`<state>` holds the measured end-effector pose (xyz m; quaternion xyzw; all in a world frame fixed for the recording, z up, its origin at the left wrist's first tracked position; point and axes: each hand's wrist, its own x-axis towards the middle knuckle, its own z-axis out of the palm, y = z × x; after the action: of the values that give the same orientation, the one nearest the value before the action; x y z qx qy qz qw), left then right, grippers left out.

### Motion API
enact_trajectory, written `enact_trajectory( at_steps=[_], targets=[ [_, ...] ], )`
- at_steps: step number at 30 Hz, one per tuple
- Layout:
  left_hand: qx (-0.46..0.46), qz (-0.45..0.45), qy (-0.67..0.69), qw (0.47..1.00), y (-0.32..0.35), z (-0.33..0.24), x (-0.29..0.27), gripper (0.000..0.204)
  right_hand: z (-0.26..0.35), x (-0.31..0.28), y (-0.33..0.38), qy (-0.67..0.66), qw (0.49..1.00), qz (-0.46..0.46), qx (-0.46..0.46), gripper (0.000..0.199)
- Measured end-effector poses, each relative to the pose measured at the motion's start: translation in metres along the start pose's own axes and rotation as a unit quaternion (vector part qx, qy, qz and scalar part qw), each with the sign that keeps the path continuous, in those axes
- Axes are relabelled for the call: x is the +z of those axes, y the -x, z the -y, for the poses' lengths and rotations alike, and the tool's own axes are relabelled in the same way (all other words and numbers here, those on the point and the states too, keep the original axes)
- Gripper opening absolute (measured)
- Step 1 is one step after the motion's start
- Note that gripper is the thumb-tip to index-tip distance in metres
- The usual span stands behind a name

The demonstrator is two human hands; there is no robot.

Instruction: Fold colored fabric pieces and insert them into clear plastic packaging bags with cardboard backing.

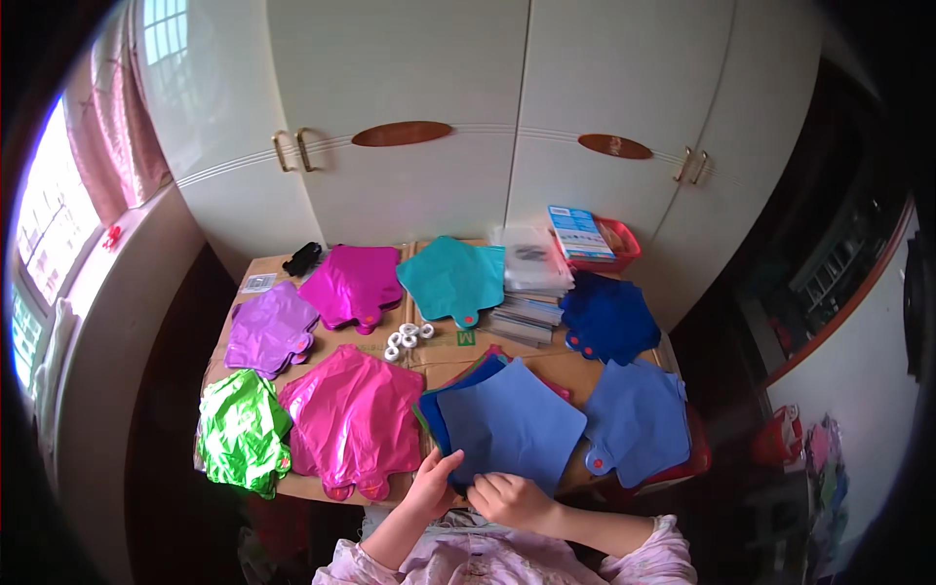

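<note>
The head view showed the left hand [429, 481] and the right hand [507, 497] meeting at the near edge of a blue foil balloon [512, 424], the top sheet of a stack at the front of the tabletop [441, 353]. Both hands were loosely curled, fingertips pinching the blue sheet's lower edge, neither clenched. Peeling one sheet cleanly probably called for a light pinch at that edge, the left hand pressing down the layers beneath. Left of the blue balloon lay a pink balloon [353, 419], then a green one [242, 429]; right of it, a lighter blue balloon [636, 419]; behind it, small white rolls [408, 339].
</note>
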<state>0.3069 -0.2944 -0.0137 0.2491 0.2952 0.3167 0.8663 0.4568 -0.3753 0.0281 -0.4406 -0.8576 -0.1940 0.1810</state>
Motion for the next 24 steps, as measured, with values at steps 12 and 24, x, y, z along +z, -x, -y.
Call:
enact_trajectory(
  at_steps=[12, 24],
  targets=[
    [-0.01, -0.061, -0.075, 0.995, -0.014, 0.0, -0.001, 0.043, -0.006, -0.018, 0.031, -0.24, 0.952, -0.031, 0.187, 0.044],
    [0.113, -0.052, -0.14, 0.982, 0.051, -0.003, -0.004, 0.046, -0.151, 0.058, 0.025, -0.184, 0.896, 0.137, 0.38, 0.052]
  ],
)
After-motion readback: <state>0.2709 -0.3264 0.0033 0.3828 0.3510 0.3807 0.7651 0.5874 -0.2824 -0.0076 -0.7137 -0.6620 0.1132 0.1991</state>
